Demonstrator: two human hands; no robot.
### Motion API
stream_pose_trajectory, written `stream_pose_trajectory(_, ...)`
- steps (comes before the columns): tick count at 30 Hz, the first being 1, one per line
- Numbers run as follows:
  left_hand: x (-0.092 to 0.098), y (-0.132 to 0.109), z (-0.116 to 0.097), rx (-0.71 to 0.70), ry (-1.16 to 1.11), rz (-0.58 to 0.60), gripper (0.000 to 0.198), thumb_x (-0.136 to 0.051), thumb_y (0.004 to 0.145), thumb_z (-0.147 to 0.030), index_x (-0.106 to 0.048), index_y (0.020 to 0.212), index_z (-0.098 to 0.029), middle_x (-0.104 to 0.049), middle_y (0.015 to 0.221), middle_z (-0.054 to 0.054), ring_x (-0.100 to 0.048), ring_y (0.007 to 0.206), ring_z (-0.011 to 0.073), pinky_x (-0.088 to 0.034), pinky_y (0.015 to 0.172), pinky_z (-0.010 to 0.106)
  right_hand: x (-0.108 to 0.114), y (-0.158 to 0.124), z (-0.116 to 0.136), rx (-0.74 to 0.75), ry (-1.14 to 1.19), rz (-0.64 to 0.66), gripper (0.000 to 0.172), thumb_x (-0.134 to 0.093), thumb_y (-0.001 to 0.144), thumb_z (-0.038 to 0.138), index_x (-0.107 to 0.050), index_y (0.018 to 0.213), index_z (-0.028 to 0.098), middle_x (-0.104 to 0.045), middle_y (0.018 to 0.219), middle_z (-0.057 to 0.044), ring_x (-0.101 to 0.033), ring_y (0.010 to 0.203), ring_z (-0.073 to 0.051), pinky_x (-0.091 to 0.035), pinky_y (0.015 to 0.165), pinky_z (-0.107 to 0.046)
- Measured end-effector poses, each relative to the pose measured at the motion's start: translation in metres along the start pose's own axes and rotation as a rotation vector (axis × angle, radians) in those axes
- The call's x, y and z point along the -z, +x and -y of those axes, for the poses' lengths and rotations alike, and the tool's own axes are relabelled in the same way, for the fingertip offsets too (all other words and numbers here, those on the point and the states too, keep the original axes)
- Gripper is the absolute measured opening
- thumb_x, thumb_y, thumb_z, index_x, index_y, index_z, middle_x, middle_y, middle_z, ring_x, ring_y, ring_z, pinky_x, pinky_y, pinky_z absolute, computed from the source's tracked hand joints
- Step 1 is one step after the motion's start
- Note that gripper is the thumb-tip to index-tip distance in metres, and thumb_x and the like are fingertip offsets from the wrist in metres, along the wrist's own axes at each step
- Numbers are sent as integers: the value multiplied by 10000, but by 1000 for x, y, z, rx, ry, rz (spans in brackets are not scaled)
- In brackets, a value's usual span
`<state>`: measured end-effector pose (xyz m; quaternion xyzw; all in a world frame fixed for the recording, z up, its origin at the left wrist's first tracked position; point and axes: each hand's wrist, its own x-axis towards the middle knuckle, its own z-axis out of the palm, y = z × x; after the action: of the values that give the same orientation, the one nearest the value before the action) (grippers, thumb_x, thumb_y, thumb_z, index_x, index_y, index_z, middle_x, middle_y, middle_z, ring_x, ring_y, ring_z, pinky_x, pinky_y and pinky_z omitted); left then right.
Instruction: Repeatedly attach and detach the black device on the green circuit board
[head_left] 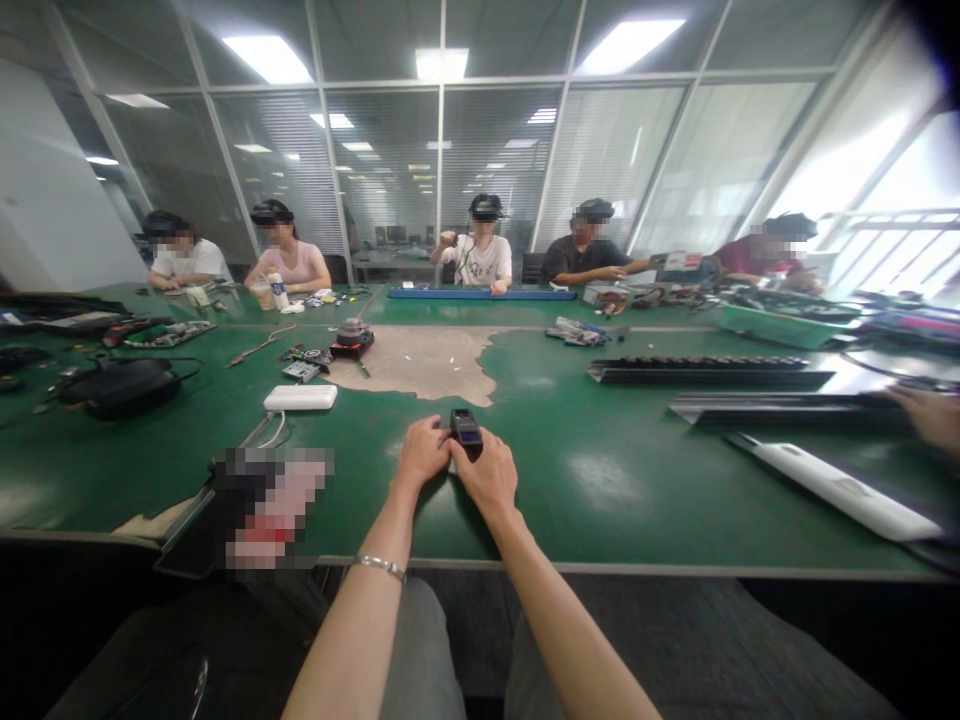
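A small dark device with a bluish face [466,428] stands on the green table [600,480] right in front of me. My left hand [422,452] is curled against its left side, fingers closed on it. My right hand [489,474] wraps it from the right and below, also closed on it. Both forearms reach out over the table's near edge, and a thin bracelet sits on my left wrist.
A white flat box [300,397] with a cable lies left of my hands. Long black trays [709,371] and a white strip [840,488] lie to the right, where another person's hand [934,415] shows. Several people sit along the far side. A worn tan patch [427,365] is ahead.
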<state>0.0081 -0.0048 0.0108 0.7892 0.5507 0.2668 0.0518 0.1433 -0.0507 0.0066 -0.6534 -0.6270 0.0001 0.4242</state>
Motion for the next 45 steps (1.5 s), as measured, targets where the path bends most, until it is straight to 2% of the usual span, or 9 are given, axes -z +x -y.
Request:
stream_pose_trajectory(17, -1, -1, 0, -8, 7, -19, 325, -524, 849, -290, -665, 1136, -235, -555, 1318, 78, -507, 1199, 222, -355, 1061, 367, -1, 0, -1, 28, -5, -1, 426, -520, 814, 492, -576, 1071, 157, -647, 966, -118, -550, 955, -247, -363, 842, -355)
stream_pose_trajectory(27, -3, -1, 1, 4, -16, -18, 299, -491, 867, -284, -689, 1076, -201, -557, 1311, 87, -500, 1205, 216, -359, 1066, 354, 1, -1, 1, 7, -30, 2, 374, -509, 817, 457, -593, 1028, 160, -646, 937, -114, -555, 939, -246, -362, 838, -348)
stream_pose_trajectory(33, -3, -1, 3, -6, -29, -24, 325, -478, 872, -304, -673, 1105, -187, -552, 1318, 94, -492, 1218, 221, -361, 1068, 344, -1, 0, 1, -5, -51, -26, 513, -529, 786, 556, -568, 1080, 137, -630, 982, -154, -539, 960, -276, -367, 833, -371)
stream_pose_trajectory(38, -4, 0, 2, 6, -27, -21, 318, -490, 859, -277, -675, 1099, -178, -551, 1322, 96, -501, 1210, 217, -362, 1069, 338, -2, 1, -1, -20, -63, 4, 427, -515, 800, 547, -602, 958, 160, -632, 917, -135, -545, 901, -260, -378, 816, -359)
stream_pose_trajectory(45, -6, 1, 3, -4, -22, -34, 315, -488, 863, -285, -681, 1084, -169, -558, 1313, 105, -508, 1207, 219, -371, 1064, 332, -2, 1, -2, -33, -59, 8, 393, -511, 806, 531, -614, 931, 173, -635, 889, -125, -550, 875, -256, -386, 798, -350)
